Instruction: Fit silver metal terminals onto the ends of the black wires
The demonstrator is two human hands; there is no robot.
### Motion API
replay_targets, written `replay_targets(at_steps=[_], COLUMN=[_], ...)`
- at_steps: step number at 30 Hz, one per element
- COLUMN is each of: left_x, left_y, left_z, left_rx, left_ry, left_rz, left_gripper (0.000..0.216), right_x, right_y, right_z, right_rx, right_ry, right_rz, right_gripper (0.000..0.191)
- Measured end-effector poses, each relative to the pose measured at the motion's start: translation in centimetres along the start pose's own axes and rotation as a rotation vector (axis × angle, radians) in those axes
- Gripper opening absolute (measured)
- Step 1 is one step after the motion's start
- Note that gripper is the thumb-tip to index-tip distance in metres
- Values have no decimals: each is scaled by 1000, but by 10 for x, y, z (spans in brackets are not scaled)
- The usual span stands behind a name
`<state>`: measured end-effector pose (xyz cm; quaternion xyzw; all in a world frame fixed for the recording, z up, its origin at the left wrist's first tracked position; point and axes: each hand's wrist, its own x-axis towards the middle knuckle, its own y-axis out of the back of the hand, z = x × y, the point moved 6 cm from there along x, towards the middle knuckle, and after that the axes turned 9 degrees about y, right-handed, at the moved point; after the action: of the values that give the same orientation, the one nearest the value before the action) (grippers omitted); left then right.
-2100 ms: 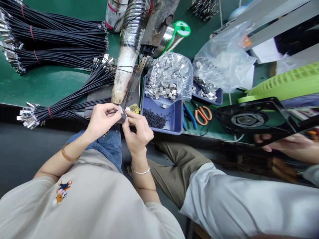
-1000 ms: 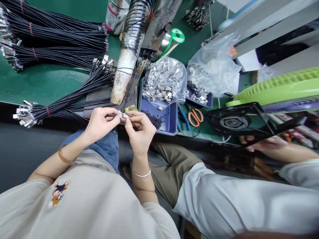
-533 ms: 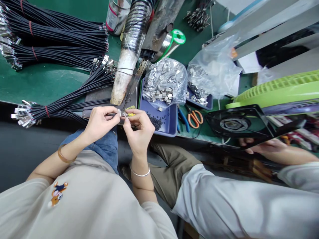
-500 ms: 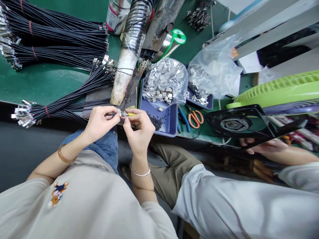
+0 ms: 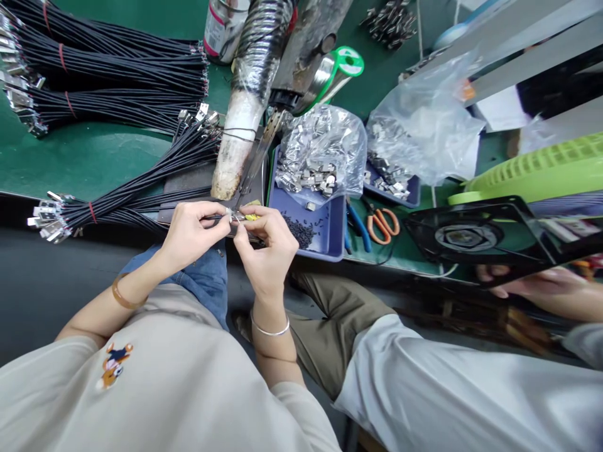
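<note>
At the edge of the bench, my left hand [image 5: 194, 233] pinches the end of a black cable [image 5: 214, 218], where a small silvery connector [image 5: 230, 213] shows at the fingertips. My right hand [image 5: 266, 242] is closed on a thin metal tool with a yellow part [image 5: 250, 217], its bare tip meeting the connector. Fingers partly cover the tool, so its exact kind is unclear. Just above both hands is the stained white end of a ribbed hose [image 5: 230, 154]. A bundle of black cables [image 5: 136, 179] with metal connectors lies beside my left hand.
Right of my hands is a blue tray [image 5: 332, 229] with small black pieces and a plastic bag [image 5: 325, 141] of metal connectors. Orange-handled scissors [image 5: 382, 225], blue-handled pliers [image 5: 358, 226] and a solder spool [image 5: 336, 72] are nearby. A co-worker's hand [image 5: 532, 280] is beside a black fan [image 5: 471, 237].
The view has shifted a little, so the bench items sit slightly farther right. Both hands keep their pinch near the connector; the fingers have barely moved.
</note>
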<state>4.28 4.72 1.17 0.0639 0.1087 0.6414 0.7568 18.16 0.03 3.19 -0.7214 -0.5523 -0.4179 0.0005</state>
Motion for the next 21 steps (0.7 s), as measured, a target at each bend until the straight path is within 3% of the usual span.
replay_targets(at_steps=[21], left_x=[3], left_y=[-2], left_z=[-4], left_rx=[-135], left_ry=[91], left_rz=[-14], left_gripper=[20], right_x=[3], right_y=[0], right_z=[-3], right_rx=[-52], right_ry=[60], right_rz=[-26], right_gripper=[15])
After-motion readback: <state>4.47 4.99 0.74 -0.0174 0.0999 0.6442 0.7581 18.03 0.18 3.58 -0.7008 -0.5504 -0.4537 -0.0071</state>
